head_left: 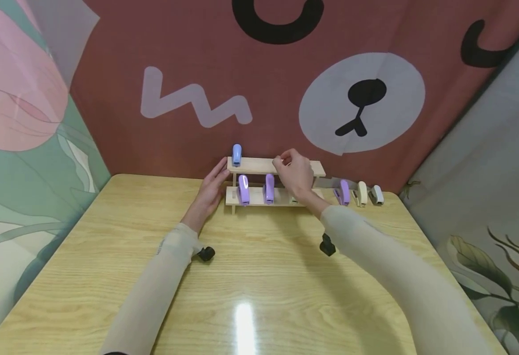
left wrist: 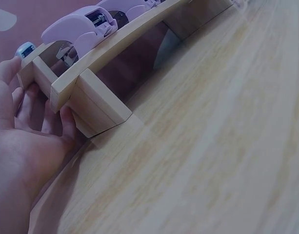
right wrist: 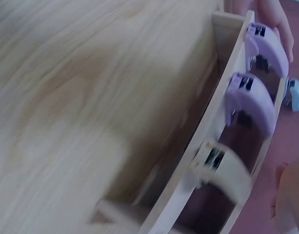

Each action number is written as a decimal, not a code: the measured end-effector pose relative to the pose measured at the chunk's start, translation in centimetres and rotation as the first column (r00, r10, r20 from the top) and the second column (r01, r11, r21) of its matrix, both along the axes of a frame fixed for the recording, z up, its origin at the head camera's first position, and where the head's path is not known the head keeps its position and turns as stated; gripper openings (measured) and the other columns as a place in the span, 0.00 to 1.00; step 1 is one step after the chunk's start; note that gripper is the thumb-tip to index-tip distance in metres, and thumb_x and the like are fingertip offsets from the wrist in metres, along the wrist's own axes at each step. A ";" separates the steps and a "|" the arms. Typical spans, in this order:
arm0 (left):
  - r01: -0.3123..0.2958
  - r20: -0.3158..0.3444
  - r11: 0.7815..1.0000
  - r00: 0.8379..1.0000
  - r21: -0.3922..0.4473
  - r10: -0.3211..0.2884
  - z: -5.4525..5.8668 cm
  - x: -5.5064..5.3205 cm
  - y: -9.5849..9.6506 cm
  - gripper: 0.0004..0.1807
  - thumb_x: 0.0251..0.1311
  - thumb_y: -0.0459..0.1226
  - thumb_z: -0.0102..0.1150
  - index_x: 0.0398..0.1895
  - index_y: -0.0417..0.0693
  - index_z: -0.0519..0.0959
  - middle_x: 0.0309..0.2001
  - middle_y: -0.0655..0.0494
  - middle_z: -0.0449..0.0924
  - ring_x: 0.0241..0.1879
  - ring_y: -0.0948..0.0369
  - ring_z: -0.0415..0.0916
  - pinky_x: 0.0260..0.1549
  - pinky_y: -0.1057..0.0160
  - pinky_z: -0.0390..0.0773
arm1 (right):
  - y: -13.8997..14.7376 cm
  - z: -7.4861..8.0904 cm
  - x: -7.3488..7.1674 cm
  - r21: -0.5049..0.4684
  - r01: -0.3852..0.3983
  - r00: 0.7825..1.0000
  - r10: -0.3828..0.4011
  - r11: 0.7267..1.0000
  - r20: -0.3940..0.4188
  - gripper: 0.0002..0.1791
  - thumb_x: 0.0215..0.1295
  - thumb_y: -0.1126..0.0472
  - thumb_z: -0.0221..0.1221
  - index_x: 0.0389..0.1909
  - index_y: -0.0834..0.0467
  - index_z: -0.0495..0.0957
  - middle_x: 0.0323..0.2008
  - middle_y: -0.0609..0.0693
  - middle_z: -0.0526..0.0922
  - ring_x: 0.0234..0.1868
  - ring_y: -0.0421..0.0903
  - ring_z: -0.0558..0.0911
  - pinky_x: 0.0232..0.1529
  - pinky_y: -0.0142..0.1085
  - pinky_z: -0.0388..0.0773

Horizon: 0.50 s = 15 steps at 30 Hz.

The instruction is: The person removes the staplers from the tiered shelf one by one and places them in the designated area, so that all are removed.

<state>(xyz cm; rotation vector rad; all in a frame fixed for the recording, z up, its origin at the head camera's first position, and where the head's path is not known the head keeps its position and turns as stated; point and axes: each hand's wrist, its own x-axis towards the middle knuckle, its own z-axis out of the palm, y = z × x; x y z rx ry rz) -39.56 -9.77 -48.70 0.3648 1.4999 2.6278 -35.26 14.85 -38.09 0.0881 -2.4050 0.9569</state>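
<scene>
A two-tier wooden shelf (head_left: 259, 165) stands at the back of the table. My left hand (head_left: 209, 191) touches its left end, fingers extended along the side in the left wrist view. A blue mini stapler (head_left: 237, 155) sits on the upper tier's left end. On the lower tier stand two purple staplers (head_left: 243, 190) and a cream stapler (right wrist: 226, 170), which my right forearm mostly hides in the head view. My right hand (head_left: 296, 172) is over the upper tier's right half, fingers bent and fingertips close together; I cannot tell whether they hold anything.
Right of the shelf, a purple stapler (head_left: 343, 192), a cream stapler (head_left: 361, 194) and a grey-white stapler (head_left: 377, 195) stand in a row on the table (head_left: 188, 305). A curtain with a bear print (head_left: 188, 143) hangs directly behind.
</scene>
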 end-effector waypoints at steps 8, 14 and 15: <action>-0.009 -0.001 1.000 1.000 0.019 0.009 0.1 -0.1 0.0 0.30 0.74 0.38 0.59 0.76 0.61 0.68 0.76 0.61 0.61 0.72 0.59 0.59 0.70 0.48 0.57 | -3.8 0.7 -1.4 0.026 -0.050 0.998 0.048 0.998 0.043 0.13 0.64 0.46 0.59 0.38 0.51 0.80 0.31 0.42 0.82 0.31 0.42 0.79 0.34 0.41 0.75; -0.005 0.003 1.000 1.000 0.021 0.005 0.0 0.1 0.1 0.30 0.73 0.38 0.59 0.77 0.60 0.67 0.77 0.61 0.60 0.73 0.60 0.58 0.70 0.48 0.55 | -6.0 0.7 -1.7 0.043 -0.067 0.993 0.062 0.997 0.099 0.17 0.65 0.45 0.62 0.43 0.53 0.81 0.33 0.43 0.83 0.31 0.42 0.80 0.34 0.40 0.77; -0.005 0.002 1.000 1.000 0.019 0.005 0.0 0.1 0.1 0.30 0.74 0.39 0.59 0.77 0.60 0.67 0.77 0.61 0.60 0.73 0.60 0.58 0.70 0.48 0.55 | -6.3 0.7 -1.7 0.047 -0.067 0.993 0.062 0.997 0.105 0.17 0.65 0.44 0.63 0.43 0.54 0.81 0.34 0.43 0.83 0.32 0.42 0.80 0.34 0.40 0.77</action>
